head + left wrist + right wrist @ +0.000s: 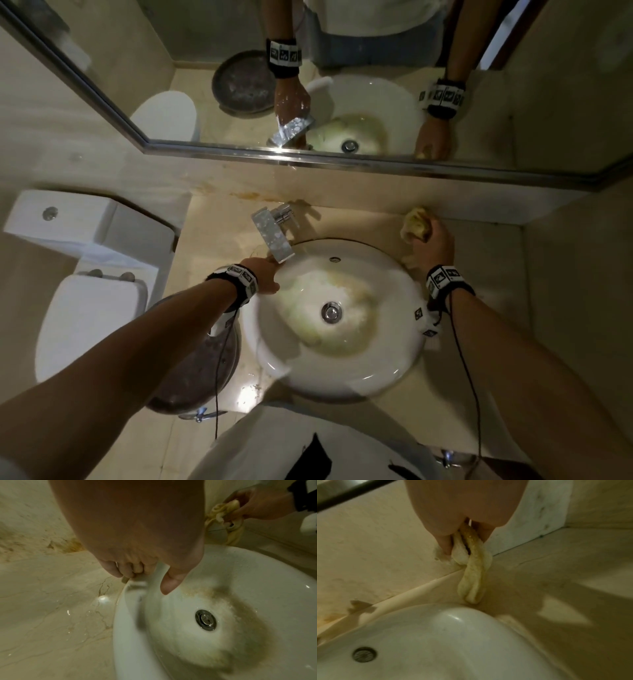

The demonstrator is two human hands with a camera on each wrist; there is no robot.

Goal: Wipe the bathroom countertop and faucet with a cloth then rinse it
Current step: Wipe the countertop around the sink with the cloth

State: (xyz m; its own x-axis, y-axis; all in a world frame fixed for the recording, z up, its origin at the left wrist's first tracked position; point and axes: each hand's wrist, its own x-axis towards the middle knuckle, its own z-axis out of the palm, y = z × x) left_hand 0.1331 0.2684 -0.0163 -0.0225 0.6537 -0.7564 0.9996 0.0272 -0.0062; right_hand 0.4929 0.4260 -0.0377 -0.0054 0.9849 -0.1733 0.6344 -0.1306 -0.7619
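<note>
One bunched yellow cloth (416, 224) fills the right hand (433, 245), fingers curled tight round it, a twisted tail hanging down to the countertop (486, 246) by the back wall, at about two o'clock from the basin (394, 373). The faucet (272, 236) lies well apart at eleven o'clock, its long spout angled toward the drain. The left hand (265, 279) is nearer it, resting on the basin rim under the spout tip, fingers loosely bent and holding nothing. The right forearm reaches forward, wrist raised above the counter.
</note>
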